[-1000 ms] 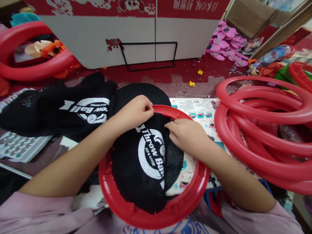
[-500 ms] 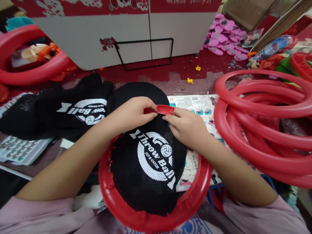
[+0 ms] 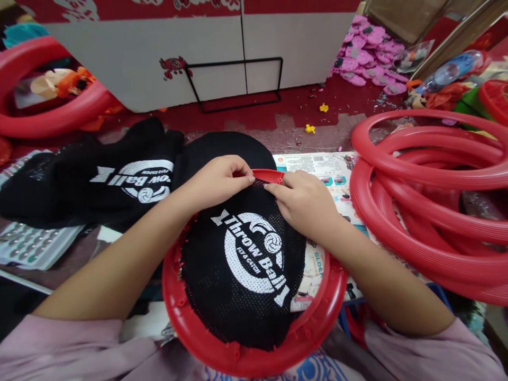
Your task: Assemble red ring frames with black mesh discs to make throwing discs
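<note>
A red plastic ring (image 3: 254, 364) lies in front of me, its pegged inner side facing up. Black mesh fabric (image 3: 210, 264) with a white "Throw Ball" print lies across the ring, its edge along the left and lower pegs; at the right a gap shows between fabric and ring. At the ring's far side, my left hand (image 3: 222, 180) pinches the mesh edge between thumb and fingers. Close beside it, my right hand (image 3: 305, 201) also pinches that edge, its fingertips almost meeting the left ones. The curled fingers partly hide the fabric edge there.
Several red rings (image 3: 428, 180) are stacked at the right. More printed black fabric (image 3: 135, 180) lies at the left, over a tray of small round pieces (image 3: 35, 246). A white panel (image 3: 159, 47) with a black wire stand (image 3: 234, 62) is behind, near pink pieces (image 3: 361, 53).
Both hands stay at the ring's far edge; the left thumb and fingers have drawn closer together on the mesh. Ring and fabric have shifted very slightly in view.
</note>
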Demonstrator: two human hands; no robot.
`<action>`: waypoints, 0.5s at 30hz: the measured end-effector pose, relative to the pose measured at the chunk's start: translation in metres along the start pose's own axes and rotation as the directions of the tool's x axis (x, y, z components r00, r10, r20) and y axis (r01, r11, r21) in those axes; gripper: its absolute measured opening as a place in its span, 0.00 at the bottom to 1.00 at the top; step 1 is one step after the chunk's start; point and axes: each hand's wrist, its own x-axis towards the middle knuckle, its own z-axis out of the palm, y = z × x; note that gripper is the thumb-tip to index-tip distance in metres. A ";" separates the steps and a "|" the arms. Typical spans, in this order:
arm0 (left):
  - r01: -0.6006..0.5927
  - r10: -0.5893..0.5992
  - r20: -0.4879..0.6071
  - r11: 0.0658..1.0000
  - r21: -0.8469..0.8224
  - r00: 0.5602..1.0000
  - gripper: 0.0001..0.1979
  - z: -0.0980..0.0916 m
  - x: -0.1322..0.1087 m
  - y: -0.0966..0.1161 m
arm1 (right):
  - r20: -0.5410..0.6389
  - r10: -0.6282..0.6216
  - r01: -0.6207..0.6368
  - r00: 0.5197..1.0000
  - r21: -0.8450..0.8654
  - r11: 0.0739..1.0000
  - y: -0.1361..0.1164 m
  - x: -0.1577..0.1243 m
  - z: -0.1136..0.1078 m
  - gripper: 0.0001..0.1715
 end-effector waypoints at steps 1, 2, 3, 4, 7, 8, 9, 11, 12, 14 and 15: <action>-0.007 0.007 -0.018 1.000 0.014 1.000 0.08 0.001 0.000 0.000 | 0.001 0.002 -0.002 1.000 0.000 1.000 0.000 0.000 0.000 0.19; -0.012 0.012 -0.033 1.000 0.023 0.999 0.08 0.002 0.000 0.000 | 0.003 0.005 -0.005 1.000 -0.001 1.000 0.000 0.001 0.000 0.19; -0.015 0.017 -0.043 0.999 0.030 0.999 0.08 0.002 0.000 0.000 | 0.004 0.010 -0.010 1.000 -0.003 1.000 0.000 0.001 0.000 0.18; -0.018 0.020 -0.048 0.999 0.038 0.999 0.08 0.003 0.000 0.000 | 0.006 0.014 -0.014 1.000 -0.004 1.000 0.000 0.001 0.000 0.18; -0.023 0.027 -0.056 0.998 0.060 0.998 0.08 0.003 -0.001 0.001 | 0.016 0.022 -0.022 1.000 -0.004 1.000 0.000 0.001 0.001 0.18; -0.025 0.029 -0.058 0.997 0.067 0.998 0.08 0.003 -0.001 0.001 | 0.020 0.025 -0.025 0.999 -0.003 1.000 0.000 0.001 0.001 0.18; -0.027 0.032 -0.062 0.997 0.074 0.998 0.08 0.004 -0.001 0.001 | 0.025 0.029 -0.029 0.999 -0.003 1.000 0.000 0.001 0.001 0.19; -0.031 0.037 -0.067 0.996 0.085 0.997 0.08 0.004 0.000 0.001 | 0.036 0.037 -0.037 0.999 0.000 0.999 0.001 0.002 0.001 0.19; -0.032 0.038 -0.068 0.995 0.090 0.997 0.08 0.005 0.000 0.001 | 0.041 0.040 -0.040 0.998 0.003 0.999 0.001 0.002 0.001 0.18; -0.030 0.036 -0.064 0.996 0.087 0.997 0.07 0.004 0.000 0.000 | 0.045 0.043 -0.043 0.998 0.010 0.999 0.001 0.002 0.002 0.18; -0.027 0.031 -0.058 0.997 0.078 0.998 0.07 0.004 0.000 -0.001 | 0.043 0.042 -0.042 0.998 0.014 0.999 0.001 0.002 0.002 0.18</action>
